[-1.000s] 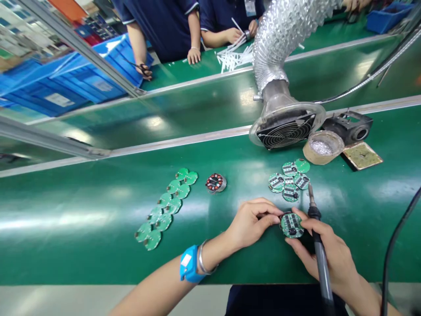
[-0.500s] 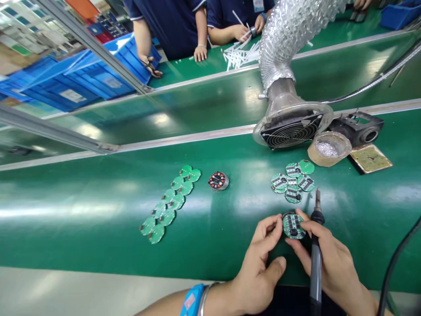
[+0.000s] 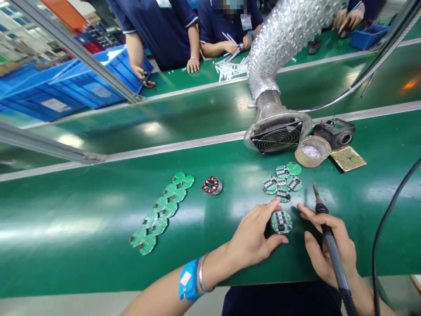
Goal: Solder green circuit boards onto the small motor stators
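Having moved off the round board [image 3: 282, 221], the right hand [image 3: 344, 245] is clutching a soldering iron [image 3: 334, 254], while the left hand [image 3: 251, 237] is curving half-open around that board, its grip unclear, and other boards [image 3: 170, 209] are lying loose leftward and beyond, apparently remaining

Round circuit board [image 3: 281, 222], chips facing up: landmark. Left hand [image 3: 248, 237], curved about its left side. Right hand [image 3: 347, 256], right of it, gripping soldering iron [image 3: 333, 250], tip pointing away. Board cluster [image 3: 282, 182], just beyond it. Wire-wound metal core [image 3: 212, 186], beyond and left. Green discs [image 3: 169, 209], two rows, farther left. Tub [image 3: 308, 162], silvery contents, beyond and right. Fan hood [image 3: 278, 139], beyond.
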Demonstrator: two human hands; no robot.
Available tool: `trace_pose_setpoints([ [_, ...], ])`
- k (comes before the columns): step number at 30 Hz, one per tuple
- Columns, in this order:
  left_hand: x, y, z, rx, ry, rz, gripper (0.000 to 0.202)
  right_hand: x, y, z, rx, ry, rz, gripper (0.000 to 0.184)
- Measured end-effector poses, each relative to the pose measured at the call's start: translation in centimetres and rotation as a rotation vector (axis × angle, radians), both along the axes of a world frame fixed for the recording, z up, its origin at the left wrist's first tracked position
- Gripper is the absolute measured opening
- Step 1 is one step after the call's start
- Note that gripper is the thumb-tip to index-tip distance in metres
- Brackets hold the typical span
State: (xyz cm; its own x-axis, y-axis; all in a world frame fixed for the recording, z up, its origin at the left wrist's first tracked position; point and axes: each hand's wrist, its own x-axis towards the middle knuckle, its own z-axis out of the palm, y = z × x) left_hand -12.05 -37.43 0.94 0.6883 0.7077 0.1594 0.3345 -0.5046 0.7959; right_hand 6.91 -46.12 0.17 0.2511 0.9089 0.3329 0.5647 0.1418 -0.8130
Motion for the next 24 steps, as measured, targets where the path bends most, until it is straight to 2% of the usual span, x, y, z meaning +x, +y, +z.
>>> trace_pose_setpoints([
  [2,-0.7,0.5,0.9,-0.058,-0.033,0.054,0.081,0.0,0.3,-0.3,0.026,-0.027,-0.012,0.027],
  [4,-1.7,1.2,2.3,-0.259,-0.137,0.133,0.071,-0.1,0.5,-0.6,0.040,-0.027,-0.012,0.027],
  [8,-2.6,2.8,5.3,-1.017,-0.581,0.220,0.048,-0.3,0.8,-0.6,0.059,-0.009,-0.021,0.027],
  [10,-2.2,3.2,6.1,-1.286,-0.749,0.211,0.045,-0.3,0.6,-0.5,0.053,-0.032,-0.048,0.026],
  [11,-1.9,3.2,6.3,-1.355,-0.795,0.207,0.044,-0.3,0.6,-0.4,0.044,-0.045,-0.069,0.025],
  [13,-1.6,3.4,6.4,-1.391,-0.825,0.204,0.042,-0.3,0.5,-0.4,0.027,-0.065,-0.110,0.023],
  [15,-2.1,4.3,6.4,-1.315,-0.778,0.211,0.045,-0.4,0.5,-0.5,0.032,-0.069,-0.131,0.021],
  [16,-2.6,5.3,6.4,-1.228,-0.728,0.218,0.047,-0.4,0.5,-0.5,0.037,-0.068,-0.133,0.020],
  [18,-4.1,8.7,6.4,-0.933,-0.578,0.263,0.053,-0.4,0.7,-0.7,0.057,-0.071,-0.126,0.021],
  [20,-5.5,14.0,6.3,-0.503,-0.349,0.368,0.055,-0.5,0.9,-0.9,0.095,-0.096,-0.116,0.023],
  [22,-6.0,20.2,5.7,-0.101,0.065,0.516,0.057,-0.5,1.2,-1.0,0.142,-0.145,-0.099,0.023],
  [23,-5.9,23.2,5.2,0.053,0.285,0.604,0.056,-0.6,1.3,-1.1,0.157,-0.174,-0.095,0.023],
  [24,-5.5,25.9,4.7,0.087,0.348,0.644,0.057,-0.6,1.4,-1.1,0.162,-0.202,-0.097,0.022],
])
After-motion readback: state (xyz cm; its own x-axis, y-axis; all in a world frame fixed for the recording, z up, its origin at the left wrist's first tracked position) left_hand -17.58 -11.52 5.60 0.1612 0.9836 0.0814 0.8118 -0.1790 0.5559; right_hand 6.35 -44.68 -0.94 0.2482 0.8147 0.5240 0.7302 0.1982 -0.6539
